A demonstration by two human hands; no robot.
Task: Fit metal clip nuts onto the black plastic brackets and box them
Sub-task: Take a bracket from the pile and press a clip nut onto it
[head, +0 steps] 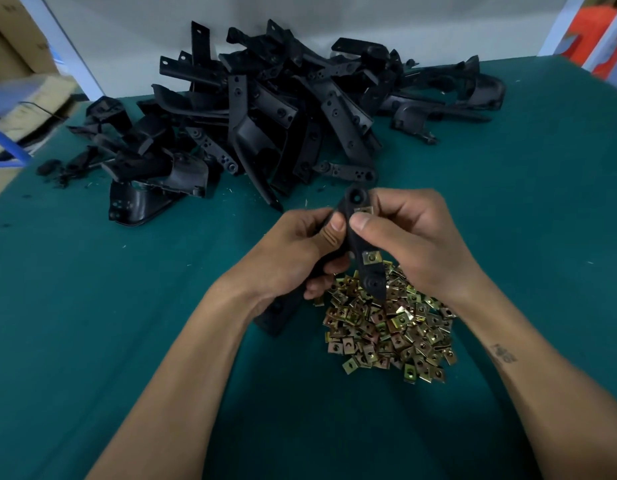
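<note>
In the head view, the person holds one black plastic bracket above the green table. The left hand is curled around the lower body of the bracket and grips it. The right hand pinches a second clip nut against the upper part of the bracket, with the thumb pressing from the front. One fitted clip nut already sits on the bracket lower down, so this piece seems about half done.

Just under the hands lies the heap of loose clip nuts, yellowish and many in number. Further back, the big pile of brackets waits on the table; no clips are visible on them, as far as one can tell. Most of the task is therefore judged as still left.

A cardboard box stands at the left edge, blurred, and whether it holds finished pieces cannot be seen.

No brand or label can be read. The mark on the right forearm is too small to read.
</note>
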